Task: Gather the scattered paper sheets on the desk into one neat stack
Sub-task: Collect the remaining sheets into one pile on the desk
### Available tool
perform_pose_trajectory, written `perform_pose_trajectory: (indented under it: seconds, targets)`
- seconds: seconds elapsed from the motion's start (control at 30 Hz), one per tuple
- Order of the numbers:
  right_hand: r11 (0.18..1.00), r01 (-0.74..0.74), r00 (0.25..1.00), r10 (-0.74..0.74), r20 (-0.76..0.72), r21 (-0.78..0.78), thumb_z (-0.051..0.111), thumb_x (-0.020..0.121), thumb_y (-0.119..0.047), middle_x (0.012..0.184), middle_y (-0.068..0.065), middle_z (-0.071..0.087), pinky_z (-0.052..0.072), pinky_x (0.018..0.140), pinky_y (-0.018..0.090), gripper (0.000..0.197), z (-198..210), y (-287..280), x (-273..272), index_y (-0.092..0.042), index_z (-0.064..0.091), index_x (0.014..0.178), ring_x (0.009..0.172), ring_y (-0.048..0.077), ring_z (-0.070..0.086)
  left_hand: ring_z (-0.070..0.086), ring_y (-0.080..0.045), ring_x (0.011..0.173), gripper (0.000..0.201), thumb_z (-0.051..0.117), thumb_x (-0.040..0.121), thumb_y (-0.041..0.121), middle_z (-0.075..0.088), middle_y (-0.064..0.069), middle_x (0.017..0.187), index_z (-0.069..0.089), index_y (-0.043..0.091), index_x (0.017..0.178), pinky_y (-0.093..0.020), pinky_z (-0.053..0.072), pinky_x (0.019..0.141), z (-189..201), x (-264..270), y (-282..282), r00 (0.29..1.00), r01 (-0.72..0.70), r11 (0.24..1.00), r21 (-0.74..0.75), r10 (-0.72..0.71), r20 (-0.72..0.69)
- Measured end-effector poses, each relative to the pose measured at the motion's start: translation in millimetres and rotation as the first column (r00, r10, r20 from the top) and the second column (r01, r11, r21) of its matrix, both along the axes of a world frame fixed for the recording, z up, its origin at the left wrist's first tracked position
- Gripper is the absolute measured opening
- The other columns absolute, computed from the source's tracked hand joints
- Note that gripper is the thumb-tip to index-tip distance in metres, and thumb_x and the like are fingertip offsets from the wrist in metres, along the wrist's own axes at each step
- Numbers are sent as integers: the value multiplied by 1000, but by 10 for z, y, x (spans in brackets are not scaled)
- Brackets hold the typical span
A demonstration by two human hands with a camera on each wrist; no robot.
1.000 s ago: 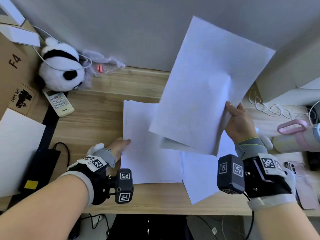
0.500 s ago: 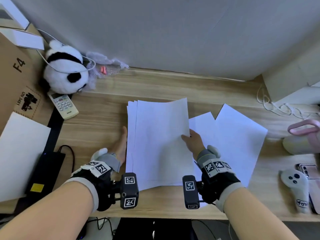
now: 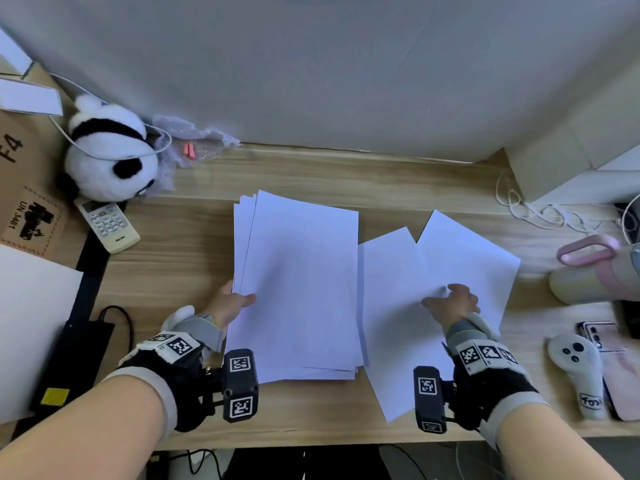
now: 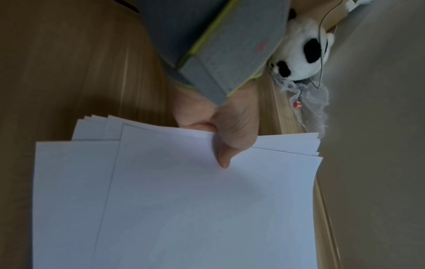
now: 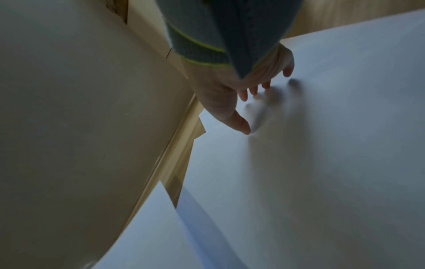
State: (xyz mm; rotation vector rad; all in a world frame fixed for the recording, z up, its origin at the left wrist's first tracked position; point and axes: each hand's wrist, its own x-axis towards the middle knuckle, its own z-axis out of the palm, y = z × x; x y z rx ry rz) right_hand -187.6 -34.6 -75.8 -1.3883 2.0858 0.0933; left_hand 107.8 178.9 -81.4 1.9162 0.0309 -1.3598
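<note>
A stack of white paper sheets (image 3: 298, 289) lies in the middle of the wooden desk (image 3: 381, 181), its edges slightly fanned. My left hand (image 3: 235, 301) pinches the stack's left edge; in the left wrist view my left hand's (image 4: 220, 142) thumb lies on top of the stack (image 4: 207, 209) and the fingers go underneath. To the right, two loose sheets (image 3: 460, 258) overlap at an angle. My right hand (image 3: 450, 303) rests on them with fingers spread. In the right wrist view the fingertips (image 5: 243, 127) touch the loose sheet (image 5: 322, 163).
A panda plush (image 3: 107, 157), a remote (image 3: 107, 225) and a cardboard box (image 3: 20, 188) sit at the left, with a white sheet (image 3: 31, 323) beside a black power brick (image 3: 79, 358). At the right are a pink-handled bottle (image 3: 595, 271), a controller (image 3: 578, 368), a phone (image 3: 602, 337) and cables (image 3: 540, 213).
My right hand brought a raised sheet down onto the stack, let go, and moved right onto the loose sheets. My left hand went from lying beside the stack to pinching its edge.
</note>
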Motion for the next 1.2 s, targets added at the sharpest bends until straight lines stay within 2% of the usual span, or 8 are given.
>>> perform_pose_trajectory:
  seconds: [0.3, 0.57, 0.7, 0.73, 0.77, 0.93, 1.1, 1.2]
  targets:
    - [987, -141, 961, 117, 251, 82, 66, 82, -20, 87, 9, 62, 47, 74, 33, 14, -45, 208, 57, -9, 62, 90, 81, 28, 57, 54, -29, 111, 45, 52, 92, -3, 54, -17, 137, 47, 5, 136, -46, 40, 106, 29, -160, -161, 998, -34, 997, -66, 30, -48]
    - [992, -115, 883, 83, 461, 42, 49, 92, -19, 89, 7, 59, 44, 76, 33, 16, -106, 346, 181, -7, 58, 96, 86, 27, 55, 51, -34, 126, 48, 52, 91, -3, 53, -16, 139, 45, 5, 138, -47, 36, 111, 79, -275, -313, 998, 8, 998, -63, -12, -65]
    - [1000, -26, 931, 22, 364, 6, 47, 90, -16, 60, 6, 44, 34, 53, 31, 30, -125, 320, 77, -13, 46, 61, 67, 29, 43, 51, -34, 127, 47, 53, 91, -2, 54, -14, 138, 47, 8, 137, -48, 38, 110, 83, -386, -411, 994, 68, 997, -32, -70, -83]
    - [998, 55, 943, -37, 330, -43, 49, 87, -14, 66, 15, 53, 42, 56, 37, 23, -121, 294, 38, -8, 55, 66, 78, 16, 32, 52, -34, 126, 47, 53, 91, -2, 55, -14, 138, 46, 8, 137, -48, 38, 109, 80, -423, -434, 993, 85, 996, -26, -86, -86]
    - [984, 136, 953, -99, 286, -113, 53, 84, -14, 87, 24, 62, 49, 69, 45, 17, -108, 267, -8, -1, 64, 85, 115, 41, 54, 52, -33, 126, 48, 52, 92, -2, 54, -14, 138, 46, 8, 138, -47, 38, 110, 63, -457, -458, 991, 103, 994, -18, -104, -79]
    - [908, 398, 906, -366, 215, -130, 69, 75, -20, 142, 16, 39, 34, 109, 48, 60, -202, 138, -214, -11, 48, 130, 129, 37, 42, 55, -35, 120, 44, 51, 92, -2, 55, -17, 136, 46, 0, 135, -37, 42, 101, 53, -612, -552, 979, 184, 981, 59, -188, 84]
    - [854, 517, 790, -447, 421, -62, 70, 74, -10, 139, 16, 40, 42, 101, 51, 62, -270, 3, -134, -8, 45, 132, 116, 36, 53, 67, -33, 82, 25, 59, 71, 12, 64, -18, 114, 63, 9, 95, -42, 57, 77, 13, -614, -615, 929, 191, 974, 118, -218, 299]
    - [856, 516, 721, -459, 519, 40, 65, 67, -12, 92, 6, 52, 53, 72, 38, 36, -337, -29, -40, -11, 55, 102, 72, 27, 53, 65, -27, 73, 33, 57, 56, 18, 64, -14, 110, 61, 14, 88, -35, 55, 71, -227, -510, -688, 942, 181, 973, 142, -213, 260]
